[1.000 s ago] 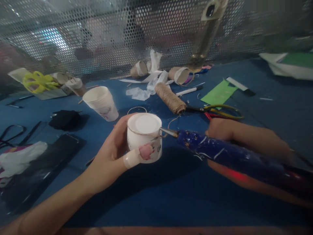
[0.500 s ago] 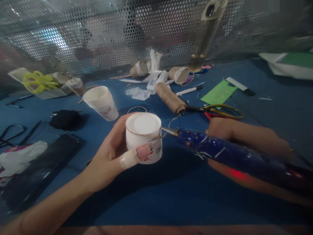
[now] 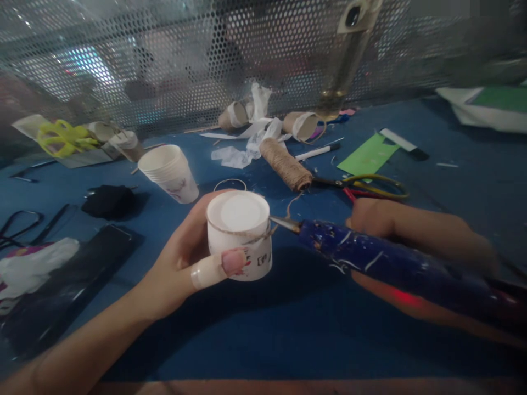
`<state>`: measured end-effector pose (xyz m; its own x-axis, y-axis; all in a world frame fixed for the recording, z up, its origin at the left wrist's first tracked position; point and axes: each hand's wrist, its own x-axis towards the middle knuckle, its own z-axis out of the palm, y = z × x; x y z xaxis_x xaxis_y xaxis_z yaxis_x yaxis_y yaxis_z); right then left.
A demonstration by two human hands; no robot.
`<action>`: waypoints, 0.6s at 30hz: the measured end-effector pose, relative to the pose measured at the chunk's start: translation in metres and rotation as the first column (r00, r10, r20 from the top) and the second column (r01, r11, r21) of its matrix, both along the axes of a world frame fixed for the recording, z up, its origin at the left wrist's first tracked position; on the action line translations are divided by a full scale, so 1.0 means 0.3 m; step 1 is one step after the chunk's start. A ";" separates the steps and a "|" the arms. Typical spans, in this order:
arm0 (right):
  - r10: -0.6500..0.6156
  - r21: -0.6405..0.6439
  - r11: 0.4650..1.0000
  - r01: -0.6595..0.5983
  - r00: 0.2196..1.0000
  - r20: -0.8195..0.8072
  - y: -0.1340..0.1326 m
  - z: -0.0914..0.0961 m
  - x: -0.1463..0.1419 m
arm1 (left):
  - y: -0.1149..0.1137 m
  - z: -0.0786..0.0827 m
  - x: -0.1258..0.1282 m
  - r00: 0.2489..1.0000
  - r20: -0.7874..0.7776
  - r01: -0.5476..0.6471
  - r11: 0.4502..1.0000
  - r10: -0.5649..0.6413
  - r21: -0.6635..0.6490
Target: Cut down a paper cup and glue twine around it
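My left hand (image 3: 185, 263) grips an upside-down white paper cup (image 3: 241, 233), its flat base facing up. The thumb, wrapped in a plaster, presses on the cup's printed side. A strand of brown twine (image 3: 247, 235) runs round the cup near the base. My right hand (image 3: 395, 225) holds a dark blue glue gun (image 3: 391, 263), and the gun's metal tip touches the cup's right side at the twine. A red light glows under the gun body.
On the blue table lie a stack of white cups (image 3: 168, 173), a spool of twine (image 3: 285, 163), scissors with yellow and red handles (image 3: 366, 187), a green card (image 3: 368, 155), a pen (image 3: 318, 152), cardboard tubes with white tape (image 3: 302, 125), yellow scissors (image 3: 61, 137) and a black pouch (image 3: 61, 291). A perforated metal screen (image 3: 206, 55) stands behind.
My left hand has turned the cup a little, so the thumb sits lower on the print and the twine lies further round. The glue gun tip stays at the cup's right side.
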<state>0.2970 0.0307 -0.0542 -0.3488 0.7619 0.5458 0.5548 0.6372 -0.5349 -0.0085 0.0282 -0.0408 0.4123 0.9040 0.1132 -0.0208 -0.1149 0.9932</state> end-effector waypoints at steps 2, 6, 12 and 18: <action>0.050 0.076 0.996 -0.052 0.998 0.037 0.002 0.005 -0.001 | 0.000 0.009 0.006 1.000 -0.004 -0.010 0.999 0.010 -0.037; 0.021 0.073 0.997 -0.023 0.999 0.027 0.002 0.034 -0.014 | 0.003 0.025 0.021 0.998 0.008 -0.063 0.993 0.064 -0.102; -0.055 -0.048 0.998 0.047 0.985 -0.163 -0.003 0.068 -0.067 | 0.004 0.013 0.022 1.000 0.020 0.005 0.997 -0.003 -0.079; -0.032 -0.123 0.992 0.006 0.976 -0.215 0.004 0.038 -0.086 | -0.005 0.004 0.048 0.999 -0.052 -0.022 0.993 0.015 -0.118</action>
<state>0.2712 0.0318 -0.0428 -0.2178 0.8323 0.5097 0.4292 0.5508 -0.7159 0.0059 0.0265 -0.0397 0.3979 0.9173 -0.0159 0.0312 0.0038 0.9995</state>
